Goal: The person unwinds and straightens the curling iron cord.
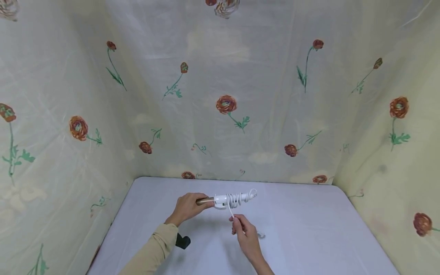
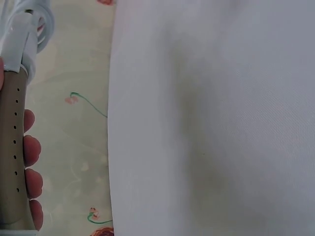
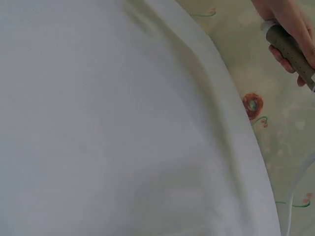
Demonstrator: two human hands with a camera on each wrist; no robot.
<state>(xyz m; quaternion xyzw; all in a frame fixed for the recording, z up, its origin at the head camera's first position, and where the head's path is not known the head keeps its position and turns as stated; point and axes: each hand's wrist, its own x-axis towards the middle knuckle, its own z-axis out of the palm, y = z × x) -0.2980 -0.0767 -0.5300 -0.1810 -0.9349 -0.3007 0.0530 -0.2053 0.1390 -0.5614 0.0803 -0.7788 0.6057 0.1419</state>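
Observation:
My left hand grips the brown barrel of a hair styling iron and holds it above the table. In the left wrist view the barrel shows a row of small holes, with my fingertips curled round its far side. A white cord is coiled several times about the white handle. Below it, my right hand pinches the cord's free length between thumb and fingers. At the right edge of the right wrist view a stretch of cord hangs; the right hand itself does not show there.
The white table has rounded far corners. A dark, heart-shaped piece lies beside the left sleeve. Partly behind the right hand is a small pale end piece, perhaps the plug. Flower-printed curtains surround the table at the back and sides.

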